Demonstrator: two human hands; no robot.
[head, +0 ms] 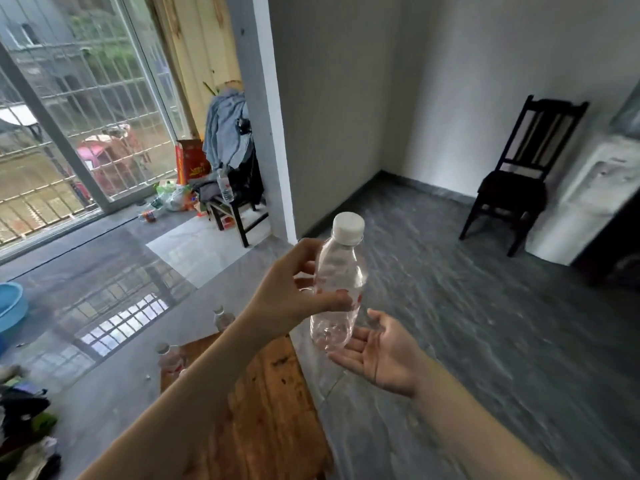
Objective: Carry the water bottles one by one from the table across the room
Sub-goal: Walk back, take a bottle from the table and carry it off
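Note:
My left hand [294, 289] grips a clear water bottle [341, 271] with a white cap and a red label around its middle, holding it upright in the air. My right hand [377, 351] lies palm up with relaxed fingers just under the bottle's base, touching or nearly touching it. Below my left arm is a brown wooden table [266, 403]. Two more clear bottles stand at its far left edge, one [221, 318] behind the other [169, 358], both partly hidden by my arm.
A dark chair [516, 181] and a white water dispenser [588, 199] stand at the right wall. Another chair [235, 188] piled with clothes and a bottle sits by the white pillar [266, 133]. A blue basin [12, 306] lies at the left. The floor is grey tile.

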